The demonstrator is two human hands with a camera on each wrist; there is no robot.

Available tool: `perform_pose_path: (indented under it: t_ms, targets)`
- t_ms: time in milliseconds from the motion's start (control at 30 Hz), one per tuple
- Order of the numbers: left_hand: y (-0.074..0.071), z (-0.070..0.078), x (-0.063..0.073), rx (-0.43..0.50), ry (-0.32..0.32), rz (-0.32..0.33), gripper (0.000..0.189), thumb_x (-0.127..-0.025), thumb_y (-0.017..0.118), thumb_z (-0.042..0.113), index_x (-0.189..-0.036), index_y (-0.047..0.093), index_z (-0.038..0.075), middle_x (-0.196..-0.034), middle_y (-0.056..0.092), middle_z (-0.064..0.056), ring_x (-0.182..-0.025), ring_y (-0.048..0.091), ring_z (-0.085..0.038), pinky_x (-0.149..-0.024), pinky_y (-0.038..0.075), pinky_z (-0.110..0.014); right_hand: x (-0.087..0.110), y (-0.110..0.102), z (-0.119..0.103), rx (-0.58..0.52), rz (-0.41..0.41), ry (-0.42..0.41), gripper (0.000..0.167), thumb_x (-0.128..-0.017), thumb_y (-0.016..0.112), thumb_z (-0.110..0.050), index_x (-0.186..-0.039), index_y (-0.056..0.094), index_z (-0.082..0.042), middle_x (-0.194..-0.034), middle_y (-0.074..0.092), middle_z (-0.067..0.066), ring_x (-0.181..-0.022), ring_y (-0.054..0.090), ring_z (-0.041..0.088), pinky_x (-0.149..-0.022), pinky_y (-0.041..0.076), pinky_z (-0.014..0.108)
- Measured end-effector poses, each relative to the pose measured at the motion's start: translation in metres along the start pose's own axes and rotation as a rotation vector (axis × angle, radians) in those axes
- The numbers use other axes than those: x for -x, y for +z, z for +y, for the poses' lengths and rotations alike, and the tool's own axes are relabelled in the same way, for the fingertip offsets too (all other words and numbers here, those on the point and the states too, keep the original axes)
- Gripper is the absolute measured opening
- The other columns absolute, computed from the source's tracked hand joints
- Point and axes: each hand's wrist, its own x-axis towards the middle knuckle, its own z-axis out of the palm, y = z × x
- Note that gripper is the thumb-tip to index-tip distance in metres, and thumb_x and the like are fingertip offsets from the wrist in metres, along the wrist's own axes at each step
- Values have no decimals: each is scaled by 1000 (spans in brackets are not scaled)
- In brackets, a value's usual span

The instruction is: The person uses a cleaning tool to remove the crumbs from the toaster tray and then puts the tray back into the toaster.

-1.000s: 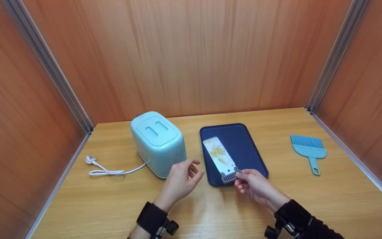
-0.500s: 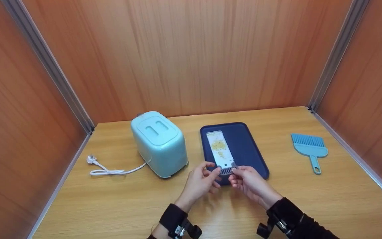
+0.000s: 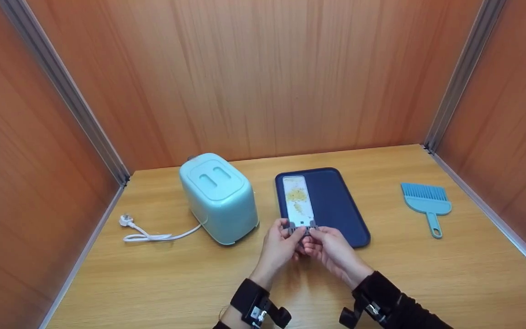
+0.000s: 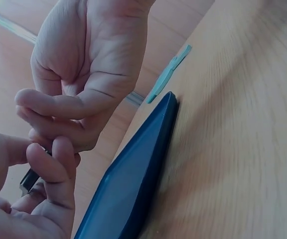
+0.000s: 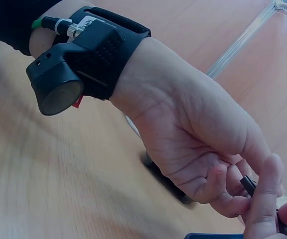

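Observation:
A toaster crumb tray (image 3: 297, 196), a long white plate strewn with yellow crumbs, is held above the left half of a dark blue serving tray (image 3: 336, 201). Its grey slotted end piece (image 4: 30, 180) points toward me. My left hand (image 3: 277, 250) pinches the left side of that end between thumb and fingers. On the right side of the same end, the thumb and fingers of my right hand (image 3: 335, 252) pinch too, close against the left hand. Left of the serving tray stands a light blue toaster (image 3: 219, 198). The hands partly cover the grey end.
A white power cord (image 3: 153, 237) runs from the toaster to a plug (image 3: 126, 220) at the left. At the right lies a small blue brush (image 3: 427, 203). Wooden panels (image 3: 263, 82) enclose the table (image 3: 199, 288) at the back and both sides.
My left hand has come right from beside the toaster and taken hold of the crumb tray's grey end. The crumb tray has turned straighter and shifted slightly left and away; my right hand followed.

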Motion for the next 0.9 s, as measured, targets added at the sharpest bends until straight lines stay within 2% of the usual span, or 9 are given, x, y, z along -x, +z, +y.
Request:
perform_pose_path:
  t_ms: [133,267,500,767,900]
  targets:
    - [1,1,0,13,-3,39,29,-104,71,17,-124,54,4,-81,65,-1,-53,53,-11,-50,48,-24,-1,2,2,-31,0,-3,21,-115,41,-9,-121,54,6,-80,69,1,-68,67,5,-69,60,17]
    - [1,1,-1,57,-1,44,21,-105,69,13,-117,55,3,-74,62,0,-51,53,-10,-49,46,-23,-3,4,4,-29,18,7,21,-115,42,-9,-121,55,6,-78,69,1,-66,66,5,-68,59,16]
    - [-3,1,-2,159,-18,49,18,-107,65,9,-120,57,-1,-74,65,1,-54,55,-10,-51,46,-22,-5,8,7,-11,16,11,19,-113,48,-9,-119,58,6,-78,70,1,-65,66,4,-66,58,15]
    - [-8,-3,-6,173,-22,93,16,-106,65,11,-116,63,-2,-73,66,3,-57,57,-7,-53,47,-20,-7,14,12,-11,38,20,22,-112,53,-11,-123,59,7,-79,72,1,-64,66,4,-65,58,15]
    - [-8,-4,-7,191,-30,109,18,-107,65,12,-118,62,-2,-75,64,2,-58,55,-7,-54,47,-21,-8,17,14,-14,44,5,19,-112,55,-12,-116,61,5,-78,71,1,-64,66,4,-65,58,15]
